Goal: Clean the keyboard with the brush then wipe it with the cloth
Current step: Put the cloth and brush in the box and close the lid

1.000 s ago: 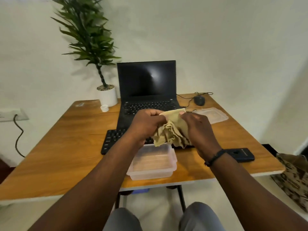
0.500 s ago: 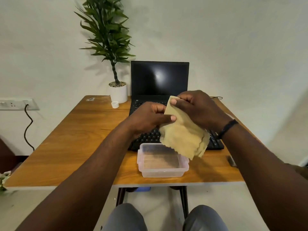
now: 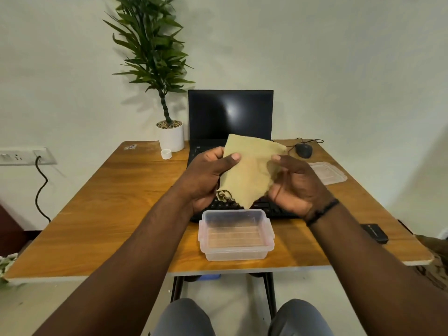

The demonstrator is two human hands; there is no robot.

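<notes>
A tan cloth [image 3: 249, 170] is spread out in the air above the desk, held at both sides. My left hand [image 3: 206, 178] pinches its left edge with the thumb on top. My right hand [image 3: 293, 187] grips its right edge. Below them lies a black keyboard [image 3: 266, 208], mostly hidden by my hands and the cloth. No brush is in sight.
A clear plastic container [image 3: 236, 235] stands open near the desk's front edge, its lid [image 3: 328, 172] to the right. Behind are a black laptop [image 3: 230, 115], a mouse [image 3: 303, 150], a potted plant [image 3: 171, 137], a small white cap [image 3: 166, 154]. A black device [image 3: 374, 232] lies at right.
The cloth went from a crumpled bunch to an opened sheet held flat between both hands. My right hand dropped from above the cloth to its right edge.
</notes>
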